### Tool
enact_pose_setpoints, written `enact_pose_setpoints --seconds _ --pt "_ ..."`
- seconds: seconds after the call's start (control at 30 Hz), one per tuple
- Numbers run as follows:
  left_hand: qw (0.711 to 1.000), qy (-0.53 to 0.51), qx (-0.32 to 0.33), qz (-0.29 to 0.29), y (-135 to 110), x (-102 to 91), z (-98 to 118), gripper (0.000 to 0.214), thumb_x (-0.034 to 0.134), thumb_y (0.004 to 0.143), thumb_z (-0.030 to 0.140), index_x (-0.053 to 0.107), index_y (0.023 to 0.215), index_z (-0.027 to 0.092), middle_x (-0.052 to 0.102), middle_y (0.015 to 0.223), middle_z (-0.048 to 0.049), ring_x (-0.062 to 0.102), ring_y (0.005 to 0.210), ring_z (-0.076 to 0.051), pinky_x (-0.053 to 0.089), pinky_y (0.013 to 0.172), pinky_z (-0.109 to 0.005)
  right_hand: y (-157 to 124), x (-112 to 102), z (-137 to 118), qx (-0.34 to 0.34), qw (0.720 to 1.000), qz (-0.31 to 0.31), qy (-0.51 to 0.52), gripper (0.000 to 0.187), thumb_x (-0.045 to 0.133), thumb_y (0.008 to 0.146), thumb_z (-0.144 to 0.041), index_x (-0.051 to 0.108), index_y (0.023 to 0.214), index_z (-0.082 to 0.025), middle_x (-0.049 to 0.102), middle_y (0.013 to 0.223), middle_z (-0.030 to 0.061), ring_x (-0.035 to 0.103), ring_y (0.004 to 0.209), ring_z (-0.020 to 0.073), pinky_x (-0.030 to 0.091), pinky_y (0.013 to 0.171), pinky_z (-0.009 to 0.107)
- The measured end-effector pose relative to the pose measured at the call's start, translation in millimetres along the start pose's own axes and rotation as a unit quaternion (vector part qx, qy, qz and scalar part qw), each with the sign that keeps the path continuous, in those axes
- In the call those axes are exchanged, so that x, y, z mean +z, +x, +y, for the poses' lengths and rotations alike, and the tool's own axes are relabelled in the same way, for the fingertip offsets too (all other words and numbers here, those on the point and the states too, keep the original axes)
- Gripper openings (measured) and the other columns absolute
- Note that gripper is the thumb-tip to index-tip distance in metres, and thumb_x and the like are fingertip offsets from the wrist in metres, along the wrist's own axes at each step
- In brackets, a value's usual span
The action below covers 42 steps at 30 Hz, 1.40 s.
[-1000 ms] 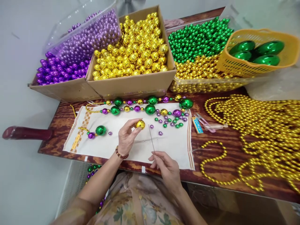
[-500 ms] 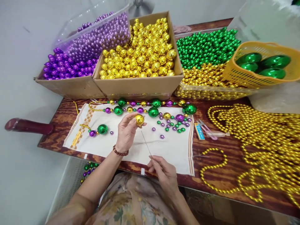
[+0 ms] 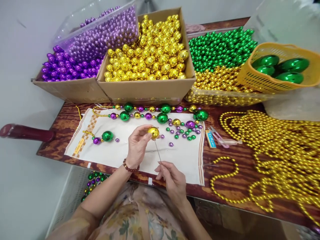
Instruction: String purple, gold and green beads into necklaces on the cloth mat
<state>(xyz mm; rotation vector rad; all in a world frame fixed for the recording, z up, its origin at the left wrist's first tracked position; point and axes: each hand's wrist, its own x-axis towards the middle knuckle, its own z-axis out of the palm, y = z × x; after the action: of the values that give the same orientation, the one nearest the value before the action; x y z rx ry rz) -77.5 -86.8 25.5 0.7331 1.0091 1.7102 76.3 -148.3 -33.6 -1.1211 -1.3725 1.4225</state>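
Observation:
Between the thumb and fingers of my left hand (image 3: 138, 145) is a large gold bead (image 3: 153, 132), held above the white towel (image 3: 120, 156). My right hand (image 3: 172, 176) pinches a thin metal needle (image 3: 158, 150) that slants up, its tip at the underside of the bead. Whether the tip is inside the bead I cannot tell. Loose small purple and green beads (image 3: 184, 136) lie on the towel beyond my hands. To the left rests a short strung piece with a green bead (image 3: 107, 136) and a purple bead (image 3: 96, 140). A finished-looking beaded strand (image 3: 162, 118) runs along the towel's far edge.
Behind the towel stand a cardboard box of gold beads (image 3: 147, 91), a box of purple beads (image 3: 72, 90) and a tub of green and gold beads (image 3: 225, 95). A yellow basket (image 3: 265, 81) holds big green beads. Gold bead chains (image 3: 287, 160) and scissors (image 3: 220, 136) lie right.
My left hand has brought the gold bead slightly right and down, so the needle tip now meets its underside. The camera view has shifted a little.

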Motion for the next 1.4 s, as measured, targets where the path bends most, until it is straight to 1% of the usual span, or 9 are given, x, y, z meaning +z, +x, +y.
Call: enact_pose_setpoints --seconds 0.17,0.33,0.67,0.9,1.03,1.13,1.23,1.33,1.4 --pt "0.998 0.045 0.044 -0.007 -18.5 8.1 2.7 0.026 0.073 0.084 0.029 0.068 0.109 0.022 0.072 0.110 -0.0073 0.070 0.098 -0.020 0.060 0.086 -0.036 0.1 4.8 0.6 -0.006 1.000 0.020 -0.007 0.020 0.052 0.098 -0.032 0.067 0.099 -0.019 0.069 0.072 0.0013 0.063 0.049 0.0119 0.053 0.052 0.025" --pt "0.994 0.068 0.081 -0.016 -27.1 15.0 8.9 0.028 0.071 0.085 0.025 0.068 0.113 0.024 0.071 0.114 -0.0078 0.068 0.105 -0.020 0.058 0.091 -0.035 -5.5 6.8 2.8 -0.032 0.999 0.033 0.011 0.018 0.050 0.099 -0.029 0.066 0.100 -0.020 0.068 0.072 0.0009 0.063 0.048 0.0114 0.052 0.052 0.025" --pt "0.998 0.035 0.049 -0.014 -21.3 22.1 14.2 0.024 0.071 0.086 0.030 0.067 0.109 0.025 0.071 0.107 -0.0054 0.070 0.092 -0.018 0.062 0.081 -0.033 -5.6 9.2 -8.2 -0.038 0.995 0.092 0.008 0.015 0.052 0.098 -0.026 0.066 0.098 -0.020 0.067 0.071 -0.0006 0.062 0.047 0.0107 0.051 0.049 0.024" --pt "0.999 0.012 0.041 0.005 -9.6 23.9 16.1 0.021 0.072 0.085 0.032 0.068 0.104 0.025 0.069 0.094 -0.0026 0.069 0.086 -0.016 0.063 0.077 -0.034 -0.9 7.7 -7.3 -0.054 0.997 0.054 -0.015 0.015 0.051 0.099 -0.023 0.065 0.098 -0.020 0.068 0.071 -0.0007 0.063 0.046 0.0097 0.048 0.048 0.022" --pt "0.997 0.039 0.068 -0.010 -12.9 23.0 20.7 0.024 0.072 0.085 0.032 0.067 0.108 0.027 0.069 0.101 -0.0035 0.069 0.087 -0.016 0.062 0.078 -0.033 6.5 8.9 -9.5 -0.041 0.997 0.057 -0.009 0.017 0.050 0.099 -0.026 0.065 0.097 -0.020 0.066 0.071 -0.0006 0.063 0.046 0.0100 0.051 0.050 0.023" --pt "0.994 0.076 0.080 -0.010 -16.4 22.8 24.4 0.026 0.073 0.084 0.028 0.067 0.109 0.027 0.069 0.106 -0.0045 0.068 0.092 -0.016 0.062 0.080 -0.031 12.7 9.6 -10.9 -0.033 0.999 0.027 0.016 0.019 0.049 0.099 -0.028 0.066 0.101 -0.019 0.063 0.069 -0.0014 0.062 0.045 0.0102 0.051 0.049 0.024" --pt "0.995 0.070 0.069 0.002 -13.2 23.1 26.1 0.025 0.074 0.083 0.027 0.068 0.107 0.026 0.067 0.102 -0.0036 0.066 0.090 -0.015 0.062 0.080 -0.031 13.6 10.0 -10.1 -0.060 0.998 0.003 0.025 0.020 0.048 0.099 -0.025 0.067 0.104 -0.020 0.062 0.069 -0.0016 0.061 0.046 0.0099 0.050 0.048 0.024" --pt "0.998 0.039 0.043 0.001 -6.2 22.8 26.3 0.022 0.075 0.082 0.029 0.068 0.103 0.025 0.066 0.096 -0.0025 0.066 0.084 -0.014 0.063 0.076 -0.031 10.3 10.6 -8.0 -0.088 0.996 0.018 0.008 0.019 0.049 0.099 -0.023 0.066 0.103 -0.020 0.063 0.069 -0.0016 0.060 0.045 0.0094 0.049 0.046 0.023" --pt "0.999 0.032 0.030 -0.007 -3.5 22.6 26.2 0.022 0.075 0.081 0.031 0.068 0.101 0.024 0.066 0.094 -0.0026 0.065 0.083 -0.014 0.063 0.076 -0.032 8.8 11.4 -7.4 -0.081 0.996 0.035 -0.005 0.018 0.047 0.100 -0.024 0.065 0.102 -0.020 0.064 0.069 -0.0015 0.060 0.044 0.0094 0.048 0.045 0.023"
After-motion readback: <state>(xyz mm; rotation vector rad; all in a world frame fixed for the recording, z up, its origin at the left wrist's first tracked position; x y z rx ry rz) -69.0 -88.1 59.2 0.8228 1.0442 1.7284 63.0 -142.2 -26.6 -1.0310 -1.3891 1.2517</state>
